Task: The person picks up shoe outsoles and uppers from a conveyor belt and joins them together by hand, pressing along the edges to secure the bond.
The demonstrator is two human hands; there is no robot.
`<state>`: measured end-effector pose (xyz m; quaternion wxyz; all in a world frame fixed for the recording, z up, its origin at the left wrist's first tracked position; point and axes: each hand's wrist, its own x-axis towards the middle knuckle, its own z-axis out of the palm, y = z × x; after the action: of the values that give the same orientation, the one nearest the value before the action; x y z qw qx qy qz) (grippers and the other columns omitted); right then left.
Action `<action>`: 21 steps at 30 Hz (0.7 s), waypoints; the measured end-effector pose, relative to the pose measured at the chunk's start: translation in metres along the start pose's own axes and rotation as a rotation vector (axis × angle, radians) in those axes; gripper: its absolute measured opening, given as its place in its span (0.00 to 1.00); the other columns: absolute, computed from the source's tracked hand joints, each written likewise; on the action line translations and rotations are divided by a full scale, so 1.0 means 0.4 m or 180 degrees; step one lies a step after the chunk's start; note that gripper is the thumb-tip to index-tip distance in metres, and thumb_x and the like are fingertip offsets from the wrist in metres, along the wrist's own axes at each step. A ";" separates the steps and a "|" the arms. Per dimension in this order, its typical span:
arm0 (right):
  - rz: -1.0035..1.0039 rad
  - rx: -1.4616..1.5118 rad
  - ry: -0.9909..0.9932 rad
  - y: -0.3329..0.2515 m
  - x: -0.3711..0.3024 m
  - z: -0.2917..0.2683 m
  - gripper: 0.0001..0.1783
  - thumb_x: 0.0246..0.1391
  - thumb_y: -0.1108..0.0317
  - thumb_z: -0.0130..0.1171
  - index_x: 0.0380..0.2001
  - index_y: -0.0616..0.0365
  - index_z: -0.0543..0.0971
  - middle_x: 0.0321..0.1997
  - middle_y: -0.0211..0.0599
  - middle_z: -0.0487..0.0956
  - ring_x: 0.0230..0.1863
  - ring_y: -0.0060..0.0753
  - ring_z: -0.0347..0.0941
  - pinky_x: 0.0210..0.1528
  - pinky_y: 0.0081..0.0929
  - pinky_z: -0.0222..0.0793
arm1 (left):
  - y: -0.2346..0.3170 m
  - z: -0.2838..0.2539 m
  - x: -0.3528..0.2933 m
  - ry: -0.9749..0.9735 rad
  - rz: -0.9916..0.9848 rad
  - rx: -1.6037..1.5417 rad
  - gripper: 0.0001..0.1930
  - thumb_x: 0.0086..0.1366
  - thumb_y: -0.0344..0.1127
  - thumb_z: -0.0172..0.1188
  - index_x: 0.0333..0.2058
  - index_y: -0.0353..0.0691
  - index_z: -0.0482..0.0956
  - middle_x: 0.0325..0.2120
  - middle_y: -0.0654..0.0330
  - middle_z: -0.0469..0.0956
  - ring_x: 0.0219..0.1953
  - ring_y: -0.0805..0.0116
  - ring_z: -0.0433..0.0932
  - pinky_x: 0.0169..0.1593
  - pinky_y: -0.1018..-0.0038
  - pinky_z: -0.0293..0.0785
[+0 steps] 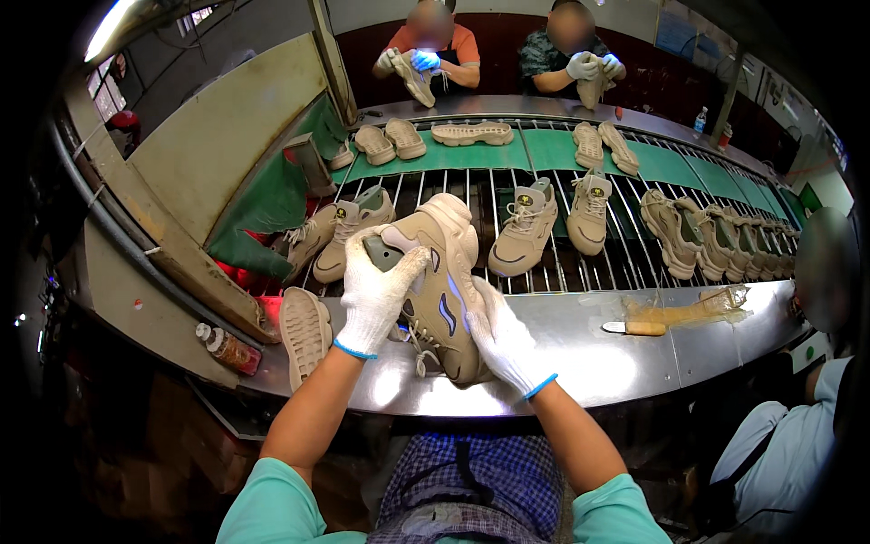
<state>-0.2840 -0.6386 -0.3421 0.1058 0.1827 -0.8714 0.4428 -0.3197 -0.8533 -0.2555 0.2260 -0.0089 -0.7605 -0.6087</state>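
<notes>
A beige sneaker (pixel 453 313) with purple-blue side accents is held up in front of me above the metal bench edge, toe down and heel up. My left hand (pixel 381 288), in a white knit glove, grips it around the ankle opening, where a green shoe last (pixel 382 254) shows inside. Along the sole side, my gloved right hand (pixel 504 340) presses against the shoe's forefoot, fingers held together. Its laces dangle below. Left of my left hand a loose beige sole (pixel 304 335) lies tread cavity up on the bench.
Across the rod conveyor (pixel 571 267) stand several beige sneakers (pixel 526 227). Loose soles (pixel 471 134) lie on the green belt (pixel 535 156) beyond. A wooden-handled tool (pixel 645 328) rests at right, a bottle (pixel 228 349) at left. Two co-workers handle shoes opposite; another person sits at right.
</notes>
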 end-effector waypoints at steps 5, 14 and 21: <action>0.0921 0.0241 -0.0420 -0.012 -0.134 0.004 0.36 0.74 0.48 0.51 0.76 0.58 0.62 0.68 0.63 0.75 0.62 0.69 0.78 0.65 0.52 0.73 | 0.004 -0.021 -0.008 0.0093 -0.0017 0.0231 0.39 0.59 0.43 0.82 0.59 0.32 0.68 0.51 0.52 0.78 0.51 0.66 0.80 0.56 0.67 0.80; 0.0212 0.1489 0.1228 -0.145 -0.109 -0.150 0.32 0.74 0.61 0.58 0.72 0.71 0.66 0.62 0.55 0.80 0.64 0.46 0.79 0.66 0.39 0.76 | 0.132 -0.001 -0.202 -0.0573 0.0904 0.0255 0.48 0.54 0.50 0.83 0.65 0.36 0.64 0.48 0.44 0.84 0.48 0.48 0.87 0.54 0.58 0.84; 0.0123 0.0776 0.1621 -0.195 -0.210 -0.304 0.24 0.68 0.64 0.63 0.58 0.73 0.79 0.56 0.54 0.85 0.59 0.45 0.81 0.65 0.37 0.75 | 0.198 0.038 -0.362 -0.1120 0.2226 0.0227 0.43 0.46 0.43 0.88 0.58 0.33 0.75 0.48 0.44 0.85 0.47 0.45 0.89 0.51 0.59 0.87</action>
<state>-0.1725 -0.5635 -0.2431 0.2902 0.0602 -0.7604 0.5779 -0.1718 -0.7809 -0.2363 0.2861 -0.3638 -0.7594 -0.4574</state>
